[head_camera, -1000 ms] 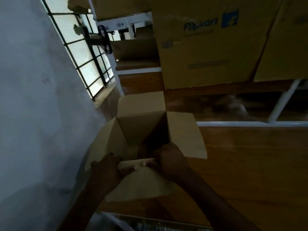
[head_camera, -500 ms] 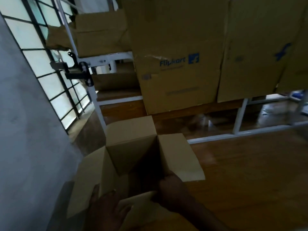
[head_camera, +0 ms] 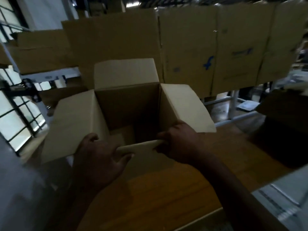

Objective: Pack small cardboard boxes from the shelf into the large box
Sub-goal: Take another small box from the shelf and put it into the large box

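The large box, plain brown cardboard with all its top flaps spread, sits in the middle of the view, raised off the wooden floor. My left hand and my right hand both grip its near edge, fingers curled over the folded near flap. Its inside is dark; only a patch of the bottom shows. Behind it, a row of big printed cardboard boxes stands on a white metal shelf. No small box can be made out in this blurred view.
A grey wall is at my left, with a barred window beyond it. More cartons sit on the upper left shelf. A dark open box is at the right, and a pale carton corner at bottom right.
The large box has come up from the floor toward me and now fills the middle of the view. My view has tilted up toward the shelf. Both hands kept hold of the near edge.
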Action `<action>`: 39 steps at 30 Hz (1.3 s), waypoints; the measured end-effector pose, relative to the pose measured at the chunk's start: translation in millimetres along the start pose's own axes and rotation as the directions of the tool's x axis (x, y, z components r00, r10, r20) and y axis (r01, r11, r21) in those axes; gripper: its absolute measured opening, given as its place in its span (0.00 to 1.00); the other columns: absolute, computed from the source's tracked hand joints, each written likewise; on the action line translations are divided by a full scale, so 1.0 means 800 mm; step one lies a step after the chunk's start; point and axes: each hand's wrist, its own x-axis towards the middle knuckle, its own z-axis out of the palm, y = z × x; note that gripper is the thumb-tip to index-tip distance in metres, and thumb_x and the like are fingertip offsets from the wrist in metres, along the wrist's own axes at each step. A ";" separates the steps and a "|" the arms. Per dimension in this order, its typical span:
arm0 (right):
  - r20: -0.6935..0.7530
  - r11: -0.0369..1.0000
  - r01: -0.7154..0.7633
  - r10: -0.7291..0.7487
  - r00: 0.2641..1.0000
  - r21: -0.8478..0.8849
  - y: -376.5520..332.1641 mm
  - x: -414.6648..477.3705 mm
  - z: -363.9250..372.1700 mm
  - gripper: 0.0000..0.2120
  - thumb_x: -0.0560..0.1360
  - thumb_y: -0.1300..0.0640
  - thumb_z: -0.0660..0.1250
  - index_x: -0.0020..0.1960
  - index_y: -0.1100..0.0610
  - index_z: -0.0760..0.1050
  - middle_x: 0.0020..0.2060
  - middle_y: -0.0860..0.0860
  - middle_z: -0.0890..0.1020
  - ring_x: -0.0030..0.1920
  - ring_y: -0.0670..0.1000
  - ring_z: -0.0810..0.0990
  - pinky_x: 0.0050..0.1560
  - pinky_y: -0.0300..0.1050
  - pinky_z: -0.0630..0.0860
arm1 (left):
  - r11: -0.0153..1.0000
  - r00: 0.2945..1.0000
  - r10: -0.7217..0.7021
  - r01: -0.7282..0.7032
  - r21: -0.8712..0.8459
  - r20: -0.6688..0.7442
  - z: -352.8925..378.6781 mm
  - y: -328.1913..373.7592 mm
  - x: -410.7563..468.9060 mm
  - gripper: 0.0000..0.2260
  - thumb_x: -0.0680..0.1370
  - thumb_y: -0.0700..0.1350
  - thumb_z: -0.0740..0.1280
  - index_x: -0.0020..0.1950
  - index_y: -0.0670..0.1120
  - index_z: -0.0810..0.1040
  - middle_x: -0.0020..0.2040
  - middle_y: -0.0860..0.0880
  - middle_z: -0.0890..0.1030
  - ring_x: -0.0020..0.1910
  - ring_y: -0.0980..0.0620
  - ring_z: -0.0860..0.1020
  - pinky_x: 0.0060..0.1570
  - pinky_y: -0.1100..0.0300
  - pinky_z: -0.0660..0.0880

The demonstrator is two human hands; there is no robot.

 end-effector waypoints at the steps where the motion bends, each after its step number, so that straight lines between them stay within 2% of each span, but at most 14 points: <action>1: -0.036 1.000 -0.015 0.015 0.999 -0.003 0.021 -0.018 -0.020 0.09 0.76 0.44 0.69 0.53 0.46 0.81 0.43 0.44 0.84 0.43 0.47 0.80 0.58 0.47 0.69 | 0.999 0.999 0.044 -0.045 -0.007 -0.024 -0.006 0.027 0.018 0.17 0.70 0.62 0.74 0.36 0.48 0.83 0.29 0.47 0.81 0.28 0.44 0.79 0.50 0.49 0.71; 6: -0.112 0.996 -0.070 0.063 0.992 -0.063 0.126 -0.112 -0.118 0.09 0.75 0.45 0.71 0.52 0.47 0.81 0.41 0.44 0.84 0.40 0.46 0.80 0.58 0.51 0.73 | 0.983 0.978 0.172 -0.178 -0.045 -0.119 -0.027 0.165 0.100 0.20 0.73 0.65 0.67 0.35 0.49 0.79 0.29 0.49 0.81 0.28 0.45 0.78 0.45 0.51 0.67; 11: -0.239 0.968 -0.177 0.133 0.962 -0.176 0.225 -0.209 -0.214 0.08 0.70 0.45 0.76 0.46 0.48 0.82 0.37 0.48 0.85 0.37 0.51 0.82 0.52 0.51 0.75 | 0.958 0.946 0.237 -0.265 -0.105 -0.223 -0.052 0.320 0.174 0.18 0.71 0.62 0.72 0.36 0.48 0.81 0.28 0.49 0.80 0.26 0.45 0.76 0.42 0.51 0.71; 14: -0.294 0.946 -0.239 0.170 0.941 -0.217 0.280 -0.267 -0.265 0.08 0.71 0.45 0.75 0.45 0.46 0.82 0.37 0.47 0.84 0.35 0.48 0.80 0.53 0.50 0.72 | 0.943 0.930 0.258 -0.301 -0.140 -0.264 -0.063 0.404 0.211 0.19 0.73 0.64 0.69 0.37 0.48 0.82 0.29 0.49 0.80 0.26 0.45 0.77 0.44 0.50 0.71; 17: -0.327 0.928 -0.286 0.201 0.923 -0.238 0.323 -0.316 -0.308 0.08 0.71 0.44 0.74 0.46 0.47 0.81 0.38 0.47 0.85 0.38 0.49 0.81 0.55 0.50 0.73 | 0.923 0.906 0.285 -0.348 -0.165 -0.314 -0.069 0.474 0.240 0.20 0.74 0.64 0.67 0.38 0.48 0.82 0.28 0.49 0.80 0.26 0.46 0.76 0.46 0.50 0.72; 22: -0.407 0.891 -0.364 0.237 0.882 -0.270 0.387 -0.385 -0.356 0.10 0.71 0.46 0.75 0.48 0.49 0.82 0.39 0.48 0.85 0.40 0.51 0.83 0.55 0.51 0.72 | 0.851 0.845 0.356 -0.470 -0.235 -0.398 -0.068 0.573 0.292 0.21 0.75 0.64 0.66 0.39 0.47 0.82 0.27 0.49 0.77 0.23 0.50 0.72 0.42 0.51 0.72; 26: -0.465 0.846 -0.432 0.260 0.846 -0.313 0.445 -0.431 -0.387 0.11 0.70 0.44 0.73 0.48 0.48 0.81 0.40 0.48 0.85 0.41 0.51 0.83 0.53 0.49 0.71 | 0.822 0.823 0.363 -0.504 -0.265 -0.438 -0.064 0.654 0.333 0.22 0.77 0.64 0.65 0.38 0.47 0.81 0.27 0.49 0.77 0.23 0.49 0.72 0.44 0.50 0.73; 30: -0.511 0.799 -0.479 0.259 0.820 -0.364 0.504 -0.469 -0.422 0.12 0.71 0.43 0.72 0.50 0.49 0.81 0.43 0.48 0.85 0.42 0.50 0.83 0.56 0.51 0.72 | 0.799 0.800 0.342 -0.524 -0.296 -0.493 -0.059 0.733 0.377 0.21 0.76 0.62 0.67 0.38 0.45 0.82 0.28 0.46 0.79 0.25 0.46 0.75 0.45 0.49 0.75; 36: -0.526 0.743 -0.491 0.221 0.821 -0.454 0.608 -0.499 -0.473 0.13 0.72 0.44 0.71 0.52 0.50 0.80 0.44 0.49 0.85 0.41 0.51 0.82 0.56 0.53 0.73 | 0.790 0.750 0.325 -0.550 -0.271 -0.576 -0.027 0.829 0.455 0.19 0.76 0.61 0.70 0.38 0.46 0.82 0.28 0.46 0.80 0.25 0.46 0.75 0.45 0.52 0.72; 39: -0.511 0.736 -0.475 0.204 0.835 -0.482 0.664 -0.498 -0.497 0.13 0.72 0.44 0.72 0.52 0.50 0.80 0.44 0.49 0.85 0.42 0.51 0.82 0.56 0.53 0.72 | 0.792 0.751 0.295 -0.538 -0.288 -0.591 -0.011 0.868 0.498 0.20 0.77 0.61 0.68 0.37 0.45 0.81 0.28 0.46 0.79 0.24 0.47 0.73 0.44 0.52 0.71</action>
